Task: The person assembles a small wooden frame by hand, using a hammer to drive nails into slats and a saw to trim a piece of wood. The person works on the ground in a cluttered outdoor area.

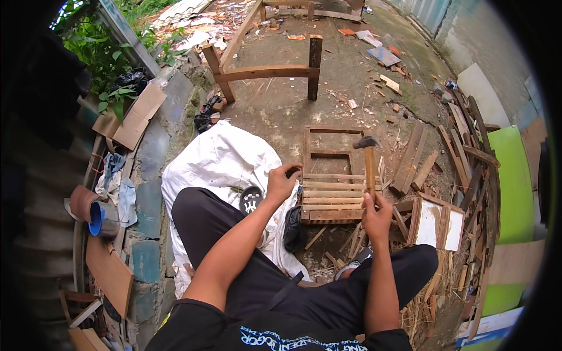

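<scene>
In front of me on the ground lies a small wooden frame (pixel 306 146) with several narrow wooden slats (pixel 333 193) across its near half. Its far half has open gaps between the bars. My right hand (pixel 376 217) is closed around the handle of a claw hammer (pixel 370 167), held upright over the frame's right side with the metal head up. My left hand (pixel 283 183) is beside the frame's left edge, fingers curled together at the tips. Whatever those fingertips hold, if anything, is too small to make out.
A white sack (pixel 222 155) spreads under my left leg, with a black plastic bag (pixel 294 228) beside the frame. Scrap wood (pixel 462 158) piles up on the right, near a small white-panelled wooden piece (pixel 436 222). A larger wooden frame (pixel 266 72) stands farther off.
</scene>
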Motion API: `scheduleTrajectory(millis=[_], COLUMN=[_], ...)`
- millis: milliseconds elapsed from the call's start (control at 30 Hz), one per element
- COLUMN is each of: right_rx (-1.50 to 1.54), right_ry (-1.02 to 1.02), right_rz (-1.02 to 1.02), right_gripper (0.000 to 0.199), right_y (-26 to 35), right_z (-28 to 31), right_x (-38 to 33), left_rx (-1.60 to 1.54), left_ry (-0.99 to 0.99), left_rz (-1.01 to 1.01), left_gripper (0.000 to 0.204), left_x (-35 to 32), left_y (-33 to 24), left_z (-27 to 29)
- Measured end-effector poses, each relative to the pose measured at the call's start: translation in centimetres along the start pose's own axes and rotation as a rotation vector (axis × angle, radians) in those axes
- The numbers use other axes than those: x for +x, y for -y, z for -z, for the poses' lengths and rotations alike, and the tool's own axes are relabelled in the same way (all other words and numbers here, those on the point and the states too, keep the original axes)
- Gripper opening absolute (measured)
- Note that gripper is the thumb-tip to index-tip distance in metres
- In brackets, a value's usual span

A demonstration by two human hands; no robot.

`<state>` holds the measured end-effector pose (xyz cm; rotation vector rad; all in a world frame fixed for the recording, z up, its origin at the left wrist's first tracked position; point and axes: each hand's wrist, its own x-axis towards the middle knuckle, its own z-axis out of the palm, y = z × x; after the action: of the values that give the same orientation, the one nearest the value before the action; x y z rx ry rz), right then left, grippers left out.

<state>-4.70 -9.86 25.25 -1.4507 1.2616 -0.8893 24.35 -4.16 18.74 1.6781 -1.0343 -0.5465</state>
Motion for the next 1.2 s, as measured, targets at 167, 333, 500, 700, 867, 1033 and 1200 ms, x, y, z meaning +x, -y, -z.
scheduleTrajectory(millis=[167, 333, 500, 700, 867, 1033, 1200], right_rx=[0.092, 0.116, 0.102, 0.148, 0.217, 0.210, 0.214], right_ry=[0.105, 0.122, 0.105, 0.141, 0.143, 0.151, 0.125], right_rz=[-0.060, -0.133, -0.123, -0.163, -0.231, -0.209, -0.190], right_gripper=[0.030, 0.033, 0.032, 0.033, 0.034, 0.034, 0.033], right_y=[-4.7, -6.4, -7.7, -8.0, -6.9, -7.2, -7.6], right_z=[-5.2, -7.2, -7.2, -6.8, -7.0, -6.8, -7.0], right_x=[2.3, 2.5, 2.8, 2.8, 2.7, 2.8, 2.7], left_rx=[-0.020, 0.005, -0.019, -0.019, 0.037, 0.078, 0.084], left_ry=[0.057, 0.051, 0.076, 0.085, 0.085, 0.078, 0.059], left_rz=[0.071, 0.004, -0.022, -0.041, -0.095, -0.126, -0.174], left_gripper=[0.016, 0.016, 0.014, 0.014, 0.014, 0.014, 0.013], left_x=[0.7, 1.3, 1.4, 1.4, 1.0, 0.8, 0.7], left_y=[3.1, 5.2, 5.7, 6.0, 5.8, 5.2, 5.3], left_z=[-1.7, -2.8, -3.3, -2.9, -2.4, -2.5, -2.5])
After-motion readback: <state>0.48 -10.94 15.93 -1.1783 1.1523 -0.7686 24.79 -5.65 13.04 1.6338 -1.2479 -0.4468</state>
